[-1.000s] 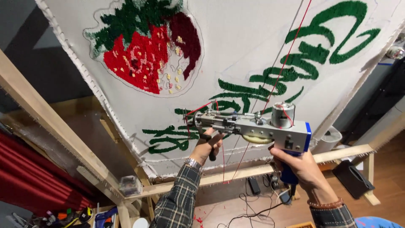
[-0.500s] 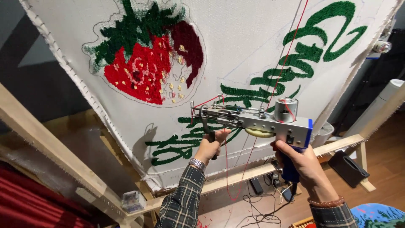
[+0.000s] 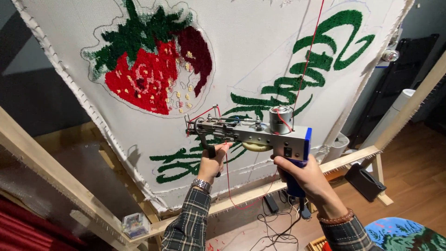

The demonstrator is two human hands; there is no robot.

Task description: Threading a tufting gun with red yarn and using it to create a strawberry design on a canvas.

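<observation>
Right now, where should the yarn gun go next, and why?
Probably press the tufting gun forward so its needle tip meets the white cloth just under the strawberry. The left hand grips the front handle, the right hand the blue grip, and red yarn is threaded in.

Likely rug workshop, tufting frame (image 3: 55, 179), stretched cloth (image 3: 251, 51)

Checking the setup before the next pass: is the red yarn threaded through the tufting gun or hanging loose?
Threaded, apparently. The red yarn drops from above to the tufting gun and reappears near its needle end.
</observation>
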